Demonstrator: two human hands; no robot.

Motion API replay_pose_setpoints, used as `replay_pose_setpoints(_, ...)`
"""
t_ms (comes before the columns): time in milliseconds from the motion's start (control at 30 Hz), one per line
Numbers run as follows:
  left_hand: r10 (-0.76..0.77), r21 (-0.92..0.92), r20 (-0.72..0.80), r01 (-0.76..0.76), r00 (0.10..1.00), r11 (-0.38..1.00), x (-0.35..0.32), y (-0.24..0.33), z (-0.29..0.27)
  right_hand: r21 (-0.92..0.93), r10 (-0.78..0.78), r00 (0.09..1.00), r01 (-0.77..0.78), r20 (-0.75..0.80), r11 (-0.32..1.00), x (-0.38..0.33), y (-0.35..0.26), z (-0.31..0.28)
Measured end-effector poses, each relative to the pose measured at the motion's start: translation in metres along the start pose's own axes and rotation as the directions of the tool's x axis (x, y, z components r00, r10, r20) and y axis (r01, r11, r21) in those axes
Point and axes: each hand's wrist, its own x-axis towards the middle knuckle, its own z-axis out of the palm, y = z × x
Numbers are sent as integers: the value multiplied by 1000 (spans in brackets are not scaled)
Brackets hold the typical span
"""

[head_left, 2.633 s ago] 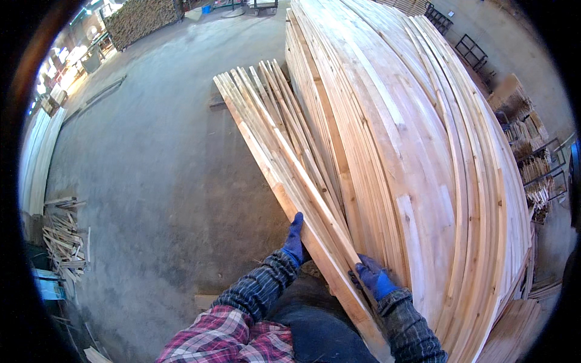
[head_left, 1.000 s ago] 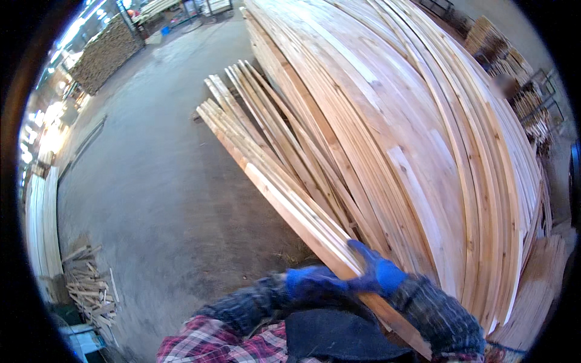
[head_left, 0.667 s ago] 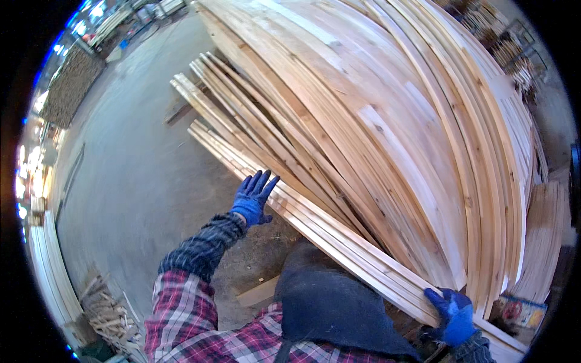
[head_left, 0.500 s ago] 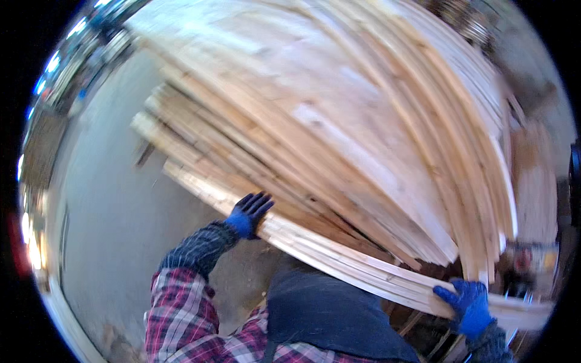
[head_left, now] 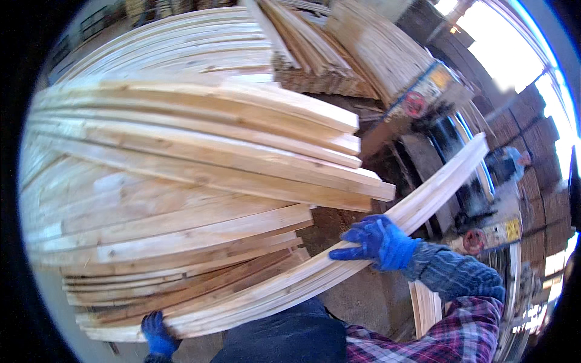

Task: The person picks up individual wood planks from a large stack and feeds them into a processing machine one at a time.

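Note:
I hold a long pale wooden plank (head_left: 284, 287) that runs from the lower left up to the right. My right hand (head_left: 376, 242), in a blue glove, grips its upper edge near the middle. My left hand (head_left: 158, 334), also blue-gloved, grips the plank's lower left end. The plank lies against the front of a big stack of similar boards (head_left: 181, 181) that fills the left and centre of the view.
More stacked lumber (head_left: 363, 48) rises at the top. A machine with red round parts and a yellow label (head_left: 484, 233) stands at the right. Another person in a blue jacket (head_left: 505, 163) stands beyond it. A short board (head_left: 425, 305) leans below my right forearm.
My view has swung to the right, from the concrete floor to the machine side. Both hands stay on the plank, which has come away from the stack with its right end raised.

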Motion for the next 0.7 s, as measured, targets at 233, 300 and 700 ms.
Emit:
replay_pose_setpoints(233,-117,303,395,-9,911,953,61,-2,-114,205,56,992,-33,-110,978,-25,-8,73)
replay_pose_setpoints(300,-61,275,396,-55,916,960,90,27,-122,259,127,979,-83,-158,962,-43,6,113)
replay_pose_setpoints(700,464,-57,228,-464,856,884,235,313,24,215,263,901,-197,-344,956,40,-41,194)
